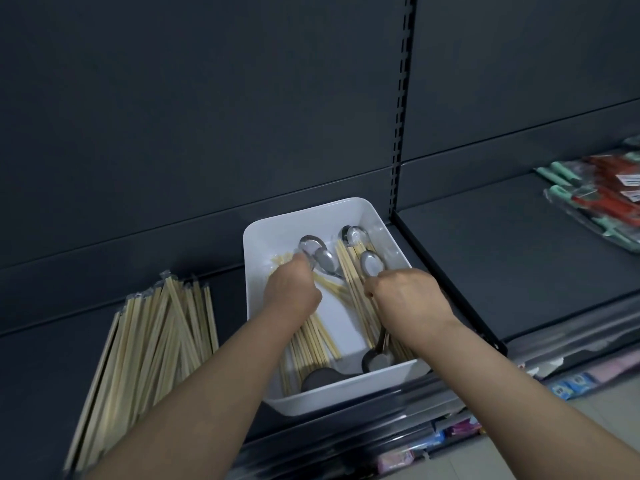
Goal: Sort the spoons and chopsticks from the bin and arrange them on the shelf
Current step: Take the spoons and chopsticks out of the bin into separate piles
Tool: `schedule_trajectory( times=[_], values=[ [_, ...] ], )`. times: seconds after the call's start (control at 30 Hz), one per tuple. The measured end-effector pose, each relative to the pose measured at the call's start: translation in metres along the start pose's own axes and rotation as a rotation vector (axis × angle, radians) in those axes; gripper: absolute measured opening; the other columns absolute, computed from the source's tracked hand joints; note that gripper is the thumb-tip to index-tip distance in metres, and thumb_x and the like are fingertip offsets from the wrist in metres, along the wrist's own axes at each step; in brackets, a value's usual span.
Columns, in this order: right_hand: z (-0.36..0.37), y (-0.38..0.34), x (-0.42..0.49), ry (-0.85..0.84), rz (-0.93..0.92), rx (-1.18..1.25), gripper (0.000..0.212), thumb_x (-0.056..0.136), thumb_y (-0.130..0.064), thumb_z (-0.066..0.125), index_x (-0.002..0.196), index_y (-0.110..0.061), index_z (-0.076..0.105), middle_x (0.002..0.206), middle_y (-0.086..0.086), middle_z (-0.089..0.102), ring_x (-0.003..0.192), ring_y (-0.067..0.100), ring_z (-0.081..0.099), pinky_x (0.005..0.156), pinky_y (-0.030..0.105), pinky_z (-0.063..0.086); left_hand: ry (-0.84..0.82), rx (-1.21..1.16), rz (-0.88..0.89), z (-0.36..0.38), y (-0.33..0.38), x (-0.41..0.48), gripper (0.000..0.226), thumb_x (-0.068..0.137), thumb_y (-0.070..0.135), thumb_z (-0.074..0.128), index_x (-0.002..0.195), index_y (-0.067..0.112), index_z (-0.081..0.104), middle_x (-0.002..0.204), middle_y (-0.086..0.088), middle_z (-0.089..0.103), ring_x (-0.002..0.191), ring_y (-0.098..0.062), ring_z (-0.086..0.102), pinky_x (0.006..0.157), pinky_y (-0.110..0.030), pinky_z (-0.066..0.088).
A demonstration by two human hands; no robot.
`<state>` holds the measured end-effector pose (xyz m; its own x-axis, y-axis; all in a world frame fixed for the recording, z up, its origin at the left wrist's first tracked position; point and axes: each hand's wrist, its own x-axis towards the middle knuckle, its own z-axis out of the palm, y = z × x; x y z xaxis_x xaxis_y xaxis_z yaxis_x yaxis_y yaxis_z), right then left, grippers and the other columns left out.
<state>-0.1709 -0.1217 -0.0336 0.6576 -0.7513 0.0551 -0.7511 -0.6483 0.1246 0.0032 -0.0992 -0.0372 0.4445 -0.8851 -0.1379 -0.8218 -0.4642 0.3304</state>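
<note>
Light: dim, cool, from overhead
Glare: bright on the white bin [263, 244]
Edges: bowed, slightly soft

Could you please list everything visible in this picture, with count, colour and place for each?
bin: one, white, on the dark shelf, centre.
spoons: several, silver metal, in the bin's far half; exact count unclear.
chopsticks in the bin: many, pale wood, loose in the bin.
chopsticks on the shelf: one pile, pale wood in clear wrapping, left of the bin.
packaged items: a few, red and mint green, on the next shelf bay, right.
shelf: dark grey, with matching back panels.
left hand: in the bin, closed on spoons.
right hand: in the bin, closed on a spoon.
</note>
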Motion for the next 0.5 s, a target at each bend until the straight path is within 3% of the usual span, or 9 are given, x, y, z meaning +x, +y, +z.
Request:
schedule_trajectory(
  times=[0.17, 0.27, 0.4, 0.5],
  values=[
    [-0.001, -0.007, 0.008, -0.366, -0.076, 0.039, 0.026, 0.086, -0.005, 0.057, 0.108, -0.015, 0.066, 0.112, 0.004, 0.062, 0.098, 0.025, 0.062, 0.080, 0.032, 0.052, 0.083, -0.058, 0.028, -0.019, -0.006, -0.003, 0.039, 0.088, 0.003, 0.045, 0.125, 0.013, 0.039, 0.096, -0.009, 0.062, 0.086, -0.029, 0.058, 0.065, -0.035, 0.044],
    [-0.007, -0.007, 0.011, -0.480, -0.106, 0.123, 0.021, 0.079, -0.010, 0.069, 0.099, -0.016, 0.072, 0.110, 0.003, 0.061, 0.097, 0.024, 0.063, 0.084, 0.033, 0.052, 0.071, -0.058, 0.038, -0.027, -0.010, -0.008, 0.040, 0.091, 0.004, 0.042, 0.130, 0.014, 0.046, 0.106, -0.009, 0.063, 0.094, -0.030, 0.058, 0.071, -0.035, 0.047],
    [-0.007, -0.003, 0.016, -0.290, -0.077, 0.259, 0.012, 0.076, -0.020, 0.068, 0.086, -0.027, 0.069, 0.102, -0.005, 0.062, 0.097, 0.018, 0.062, 0.077, 0.027, 0.049, 0.081, -0.139, 0.045, -0.031, -0.013, -0.016, 0.043, 0.093, 0.005, 0.039, 0.127, 0.023, 0.057, 0.109, -0.004, 0.063, 0.095, -0.030, 0.059, 0.070, -0.032, 0.047],
    [-0.015, -0.005, 0.022, -0.127, 0.021, 0.380, 0.009, 0.083, -0.033, 0.066, 0.090, -0.031, 0.060, 0.097, -0.007, 0.063, 0.095, 0.019, 0.060, 0.068, 0.026, 0.038, 0.170, -0.223, 0.025, -0.039, -0.018, -0.018, 0.049, 0.095, 0.009, 0.037, 0.134, 0.034, 0.054, 0.122, -0.003, 0.061, 0.100, -0.031, 0.060, 0.071, -0.030, 0.044]
  ],
)
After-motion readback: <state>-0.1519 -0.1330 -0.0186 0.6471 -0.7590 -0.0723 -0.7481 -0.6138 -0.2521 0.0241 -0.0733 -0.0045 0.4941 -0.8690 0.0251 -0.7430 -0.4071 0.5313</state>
